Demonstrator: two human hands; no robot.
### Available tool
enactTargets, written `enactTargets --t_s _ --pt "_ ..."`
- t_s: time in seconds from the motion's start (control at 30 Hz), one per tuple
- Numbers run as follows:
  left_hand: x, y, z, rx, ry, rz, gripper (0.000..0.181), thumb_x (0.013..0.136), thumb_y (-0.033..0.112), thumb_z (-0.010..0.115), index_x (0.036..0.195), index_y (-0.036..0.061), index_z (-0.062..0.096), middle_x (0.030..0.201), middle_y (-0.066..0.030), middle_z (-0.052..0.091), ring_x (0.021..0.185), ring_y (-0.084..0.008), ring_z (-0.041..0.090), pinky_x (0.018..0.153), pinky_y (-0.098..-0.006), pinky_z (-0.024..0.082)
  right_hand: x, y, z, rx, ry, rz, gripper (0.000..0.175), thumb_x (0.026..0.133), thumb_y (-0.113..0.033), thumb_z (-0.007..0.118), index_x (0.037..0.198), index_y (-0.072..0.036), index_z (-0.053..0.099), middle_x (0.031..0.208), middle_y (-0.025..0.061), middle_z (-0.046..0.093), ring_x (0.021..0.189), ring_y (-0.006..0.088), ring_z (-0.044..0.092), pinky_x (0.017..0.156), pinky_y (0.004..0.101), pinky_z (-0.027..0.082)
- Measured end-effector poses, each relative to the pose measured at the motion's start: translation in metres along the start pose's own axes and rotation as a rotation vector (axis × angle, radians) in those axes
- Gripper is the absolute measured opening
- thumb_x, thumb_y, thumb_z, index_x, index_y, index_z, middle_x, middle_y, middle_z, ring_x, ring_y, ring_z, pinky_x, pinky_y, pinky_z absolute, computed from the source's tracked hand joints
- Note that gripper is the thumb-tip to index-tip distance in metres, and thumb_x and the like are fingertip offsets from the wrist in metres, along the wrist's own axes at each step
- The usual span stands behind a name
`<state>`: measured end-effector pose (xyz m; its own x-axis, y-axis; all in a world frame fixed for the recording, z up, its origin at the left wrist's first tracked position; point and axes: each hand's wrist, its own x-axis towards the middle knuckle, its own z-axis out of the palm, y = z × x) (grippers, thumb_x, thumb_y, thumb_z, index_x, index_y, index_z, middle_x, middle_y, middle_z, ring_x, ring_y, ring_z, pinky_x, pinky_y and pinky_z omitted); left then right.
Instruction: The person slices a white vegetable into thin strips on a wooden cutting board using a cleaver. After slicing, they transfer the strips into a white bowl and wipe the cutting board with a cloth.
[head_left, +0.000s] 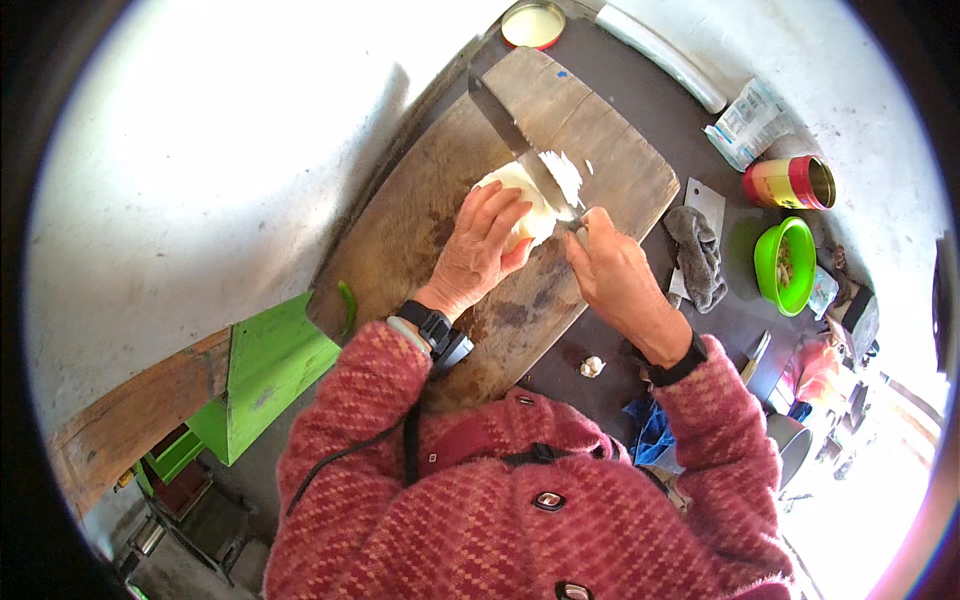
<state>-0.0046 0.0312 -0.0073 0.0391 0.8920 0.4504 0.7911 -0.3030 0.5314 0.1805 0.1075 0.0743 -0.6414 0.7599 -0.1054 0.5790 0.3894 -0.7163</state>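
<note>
A long knife (508, 135) crosses a large pale, peeled vegetable (531, 214) on a worn wooden cutting board (420, 225). My right hand (619, 274) grips the knife's handle at the near end of the blade. My left hand (484, 236) rests on the vegetable with its fingers bent, pressing it against the board, left of the blade. Thin white shreds (564, 176) lie on the blade's right side. At the board's lower left is a green chili pepper (346, 306). The underside of the vegetable is hidden.
Right of the board lie a garlic bulb (592, 367), a grey cloth (697, 259), a green plastic bowl (766, 262), an open red-and-yellow can (787, 182) and a small knife (756, 358). A round lid (533, 25) lies beyond the board; a white wall (247, 187) borders its left side.
</note>
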Motion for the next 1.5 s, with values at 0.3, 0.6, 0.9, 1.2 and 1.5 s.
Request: enactTargets --t_s 0.3,0.6,0.9,1.2,1.5 --pt "0.0 0.0 -0.0003 0.008 0.005 0.007 0.059 0.077 0.012 0.073 0.13 0.0087 0.047 0.132 -0.0109 0.047 0.128 -0.0331 0.042 0.111 -0.0466 0.035 -0.0027 -0.0039 -0.0018 -0.006 0.004 -0.01 0.024 0.094 -0.015 0.057 0.096 0.002 0.041 0.072 0.03 0.056 0.072 0.05 0.057 0.06 0.0517 0.044" --pt "0.0 -0.0008 0.0002 -0.006 0.004 0.006 0.057 0.077 0.013 0.073 0.129 0.0085 0.048 0.131 -0.011 0.047 0.128 -0.0335 0.042 0.111 -0.0466 0.036 -0.0013 -0.0062 -0.0034 -0.001 0.0 -0.026 0.024 0.094 -0.015 0.057 0.096 0.003 0.041 0.071 0.0294 0.056 0.07 0.0494 0.057 0.058 0.0507 0.044" --pt "-0.0005 -0.0016 0.0019 0.006 0.008 0.001 0.057 0.078 0.014 0.072 0.129 0.0089 0.048 0.132 -0.0106 0.047 0.129 -0.0329 0.041 0.111 -0.047 0.036 -0.0049 -0.0076 -0.0033 -0.007 -0.021 -0.019 0.022 0.094 -0.014 0.056 0.098 0.003 0.041 0.074 0.0301 0.058 0.074 0.0501 0.058 0.06 0.0504 0.045" --pt "0.0 -0.0006 0.0005 0.004 0.008 0.004 0.057 0.078 0.012 0.073 0.129 0.0085 0.048 0.131 -0.0106 0.048 0.13 -0.0333 0.041 0.111 -0.0465 0.036 -0.0053 -0.0064 -0.0024 -0.003 -0.02 -0.015 0.021 0.094 -0.013 0.056 0.098 0.003 0.042 0.073 0.0291 0.058 0.074 0.0499 0.058 0.061 0.05 0.046" --pt "0.0009 -0.0015 0.0007 0.007 0.01 0.001 0.058 0.077 0.014 0.073 0.129 0.0088 0.048 0.131 -0.0103 0.048 0.129 -0.0326 0.041 0.111 -0.0468 0.035 0.0006 -0.0016 0.0023 -0.025 -0.039 0.016 0.023 0.093 -0.014 0.058 0.099 0.003 0.043 0.075 0.03 0.058 0.076 0.0502 0.058 0.061 0.0502 0.045"
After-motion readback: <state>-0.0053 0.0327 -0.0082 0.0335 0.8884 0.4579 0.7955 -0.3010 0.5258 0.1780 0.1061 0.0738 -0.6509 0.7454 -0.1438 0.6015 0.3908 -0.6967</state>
